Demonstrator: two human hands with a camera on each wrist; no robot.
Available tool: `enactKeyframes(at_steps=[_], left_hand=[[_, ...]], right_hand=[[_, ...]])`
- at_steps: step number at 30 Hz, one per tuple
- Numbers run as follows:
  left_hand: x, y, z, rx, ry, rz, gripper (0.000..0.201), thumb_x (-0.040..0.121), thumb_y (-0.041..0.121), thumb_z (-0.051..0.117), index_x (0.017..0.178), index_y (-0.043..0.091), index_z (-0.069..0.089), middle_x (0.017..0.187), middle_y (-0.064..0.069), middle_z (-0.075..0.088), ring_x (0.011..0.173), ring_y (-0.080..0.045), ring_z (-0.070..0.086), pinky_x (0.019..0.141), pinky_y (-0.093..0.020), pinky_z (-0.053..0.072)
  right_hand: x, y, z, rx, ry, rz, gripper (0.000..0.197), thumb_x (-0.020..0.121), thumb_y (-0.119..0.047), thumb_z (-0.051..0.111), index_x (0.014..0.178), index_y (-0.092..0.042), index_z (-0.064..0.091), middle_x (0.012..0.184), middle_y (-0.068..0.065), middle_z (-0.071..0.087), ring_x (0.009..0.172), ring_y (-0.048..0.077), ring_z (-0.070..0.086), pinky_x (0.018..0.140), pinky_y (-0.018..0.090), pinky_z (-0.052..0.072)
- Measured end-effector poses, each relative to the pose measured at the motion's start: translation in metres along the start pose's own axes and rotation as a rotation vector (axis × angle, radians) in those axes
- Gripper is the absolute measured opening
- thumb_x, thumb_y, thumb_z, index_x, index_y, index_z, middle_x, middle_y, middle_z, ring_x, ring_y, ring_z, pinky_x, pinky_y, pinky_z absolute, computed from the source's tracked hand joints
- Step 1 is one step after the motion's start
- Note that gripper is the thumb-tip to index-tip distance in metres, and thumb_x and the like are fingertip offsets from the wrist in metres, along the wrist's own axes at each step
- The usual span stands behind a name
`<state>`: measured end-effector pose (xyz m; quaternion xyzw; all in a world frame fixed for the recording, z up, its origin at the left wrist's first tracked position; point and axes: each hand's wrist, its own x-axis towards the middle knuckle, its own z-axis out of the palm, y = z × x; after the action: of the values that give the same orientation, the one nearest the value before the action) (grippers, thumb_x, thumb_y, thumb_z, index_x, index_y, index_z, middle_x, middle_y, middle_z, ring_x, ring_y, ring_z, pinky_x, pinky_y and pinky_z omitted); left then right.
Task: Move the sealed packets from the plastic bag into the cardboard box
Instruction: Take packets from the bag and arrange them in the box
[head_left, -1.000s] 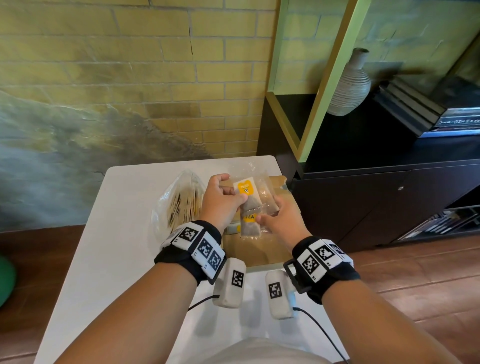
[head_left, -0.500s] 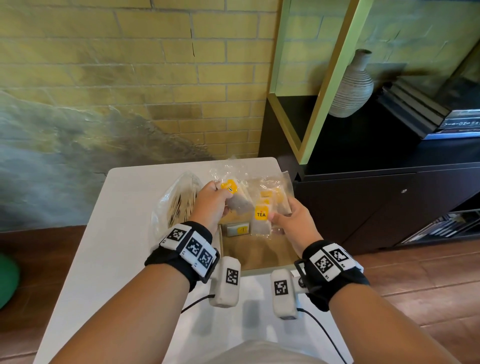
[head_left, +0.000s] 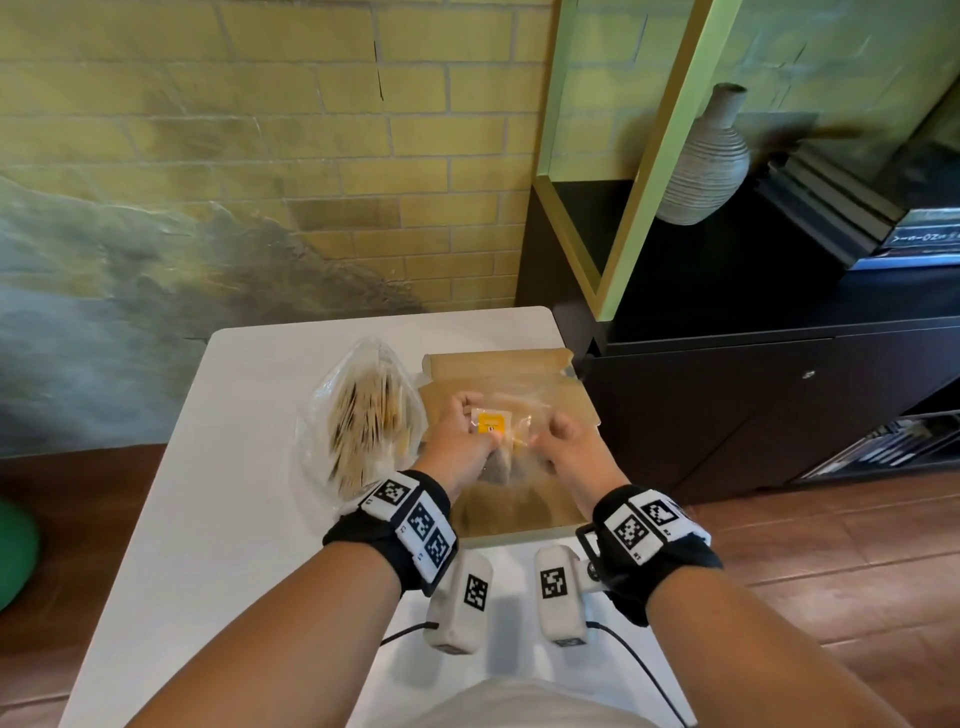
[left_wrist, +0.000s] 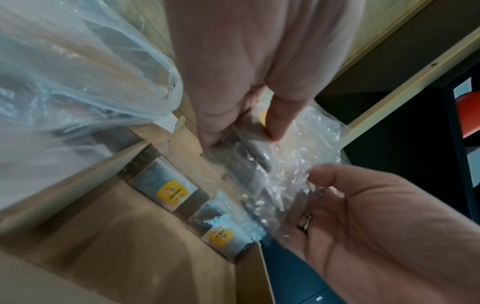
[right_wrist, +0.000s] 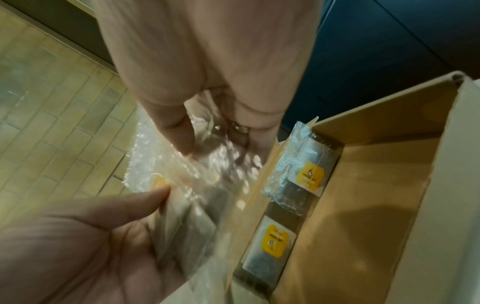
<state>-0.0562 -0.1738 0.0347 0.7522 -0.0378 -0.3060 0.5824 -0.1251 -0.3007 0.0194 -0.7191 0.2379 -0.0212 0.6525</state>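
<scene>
- Nearest the body, on the white counter (head_left: 218, 499), the two forearms are reaching forward side by side, so that both hands are working over the open cardboard box (head_left: 540, 509).
- Just beyond the wrists, the left hand (head_left: 460, 441) is gripping the small clear plastic bag (head_left: 511, 431) with its fingers (left_wrist: 275, 121) curled and thumb pinching the film, likely to keep the bag steady above the box.
- Beside it, the right hand (head_left: 569, 447) is taking hold of the same bag from the other side, its fingers (right_wrist: 179, 133) bent into the crinkled film; the two grips are seemingly spreading the bag so the packets can come out.
- Inside that bag, a tea packet with a yellow label (head_left: 492, 420) is showing through the plastic, so it is not yet in the box.
- Lower in the box, two sealed tea packets (right_wrist: 270, 244) are standing on edge along one wall (right_wrist: 249, 205), probably lined up there to leave room for more.
- To the left of the box, a larger clear bag of pale sticks (head_left: 363, 415) is lying on the counter, touching the box's side; what the sticks are I cannot tell.
- Farther back, the box's lid flap (head_left: 498, 364) is lying open toward the brick wall (head_left: 260, 156), keeping the opening free.
</scene>
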Motion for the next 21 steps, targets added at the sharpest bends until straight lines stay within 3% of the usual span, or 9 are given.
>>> enactKeyframes(at_steps=[3,6,10,13,18,21], left_hand=[[0.001,-0.013,0.003,0.057,-0.024,0.023,0.039,0.089,0.0,0.052,0.119,0.025,0.049,0.112,-0.004,0.06,0.103,-0.02,0.058,0.09,-0.034,0.051],[0.001,-0.029,0.008,0.073,-0.024,0.005,0.026,0.088,-0.004,0.052,0.095,0.02,0.06,0.105,-0.006,0.064,0.098,-0.021,0.06,0.086,-0.032,0.051],[0.003,-0.053,0.012,0.1,-0.033,-0.014,0.03,0.084,-0.014,0.051,0.079,0.015,0.056,0.091,-0.006,0.06,0.09,-0.019,0.055,0.073,-0.021,0.047],[0.002,-0.062,0.01,0.154,-0.065,-0.033,0.028,0.084,-0.012,0.053,0.094,0.013,0.057,0.099,-0.003,0.058,0.091,-0.016,0.054,0.07,-0.016,0.045],[0.004,-0.068,0.007,0.244,-0.09,-0.049,0.032,0.082,-0.009,0.056,0.098,0.019,0.059,0.089,0.003,0.058,0.071,-0.007,0.051,0.06,-0.016,0.042],[0.008,-0.07,0.009,0.316,-0.115,-0.089,0.034,0.081,-0.007,0.057,0.103,0.02,0.062,0.095,-0.002,0.062,0.078,-0.013,0.057,0.07,-0.022,0.046]], right_hand=[[0.002,0.01,-0.003,-0.189,0.011,-0.004,0.018,0.082,0.005,0.057,0.087,-0.012,0.062,0.079,-0.002,0.064,0.075,0.013,0.059,0.067,0.02,0.045],[0.003,0.02,-0.002,-0.237,-0.055,0.053,0.033,0.077,0.011,0.053,0.098,-0.013,0.064,0.083,0.0,0.067,0.075,0.013,0.062,0.063,0.018,0.048],[0.002,0.033,0.001,-0.34,-0.146,0.14,0.027,0.077,0.006,0.061,0.093,-0.015,0.056,0.079,-0.005,0.058,0.068,0.01,0.053,0.055,0.015,0.04],[0.005,0.044,0.002,-0.381,-0.138,0.176,0.029,0.074,0.002,0.067,0.093,-0.018,0.055,0.085,-0.004,0.059,0.08,0.015,0.057,0.061,0.018,0.042],[0.007,0.053,0.001,-0.482,-0.089,0.163,0.026,0.077,-0.004,0.067,0.072,-0.025,0.053,0.076,-0.003,0.058,0.071,0.016,0.054,0.067,0.024,0.044],[0.006,0.054,0.001,-0.487,-0.106,0.152,0.026,0.081,-0.003,0.063,0.068,-0.023,0.054,0.068,-0.005,0.054,0.064,0.011,0.049,0.061,0.02,0.04]])
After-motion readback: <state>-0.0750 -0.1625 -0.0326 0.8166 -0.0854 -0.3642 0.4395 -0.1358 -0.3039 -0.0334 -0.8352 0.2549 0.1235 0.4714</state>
